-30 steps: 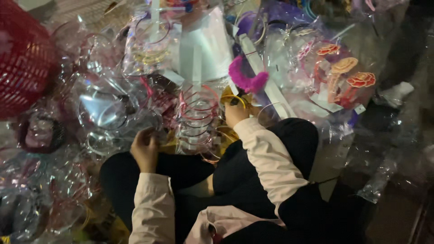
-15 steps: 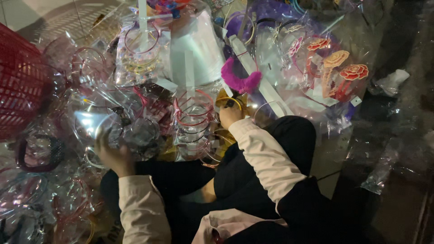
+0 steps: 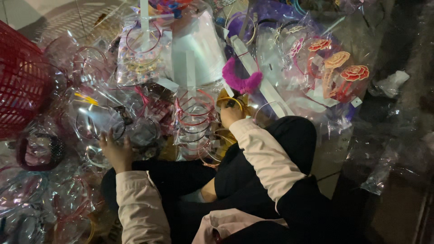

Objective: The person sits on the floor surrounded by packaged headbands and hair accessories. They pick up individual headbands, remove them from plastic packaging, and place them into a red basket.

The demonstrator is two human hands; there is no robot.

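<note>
I sit cross-legged among piles of headbands in clear plastic bags. My left hand (image 3: 115, 151) reaches out to the left and rests on a crinkled clear bag of headbands (image 3: 97, 124), fingers spread on it. My right hand (image 3: 230, 113) is closed around a yellow headband (image 3: 229, 98) just below a fuzzy magenta headband (image 3: 242, 81). Between my hands lies a bag of red and pink wire headbands (image 3: 196, 122).
A red plastic basket (image 3: 20, 79) stands at the far left. A white cone-shaped piece (image 3: 196, 49) lies at the top centre. Flower-trimmed headbands in bags (image 3: 337, 68) lie at the upper right. Crumpled plastic bags (image 3: 389, 158) cover the floor on the right.
My left hand has moved from near my knee out to the left onto the bagged headbands. My right hand has stayed on the yellow headband.
</note>
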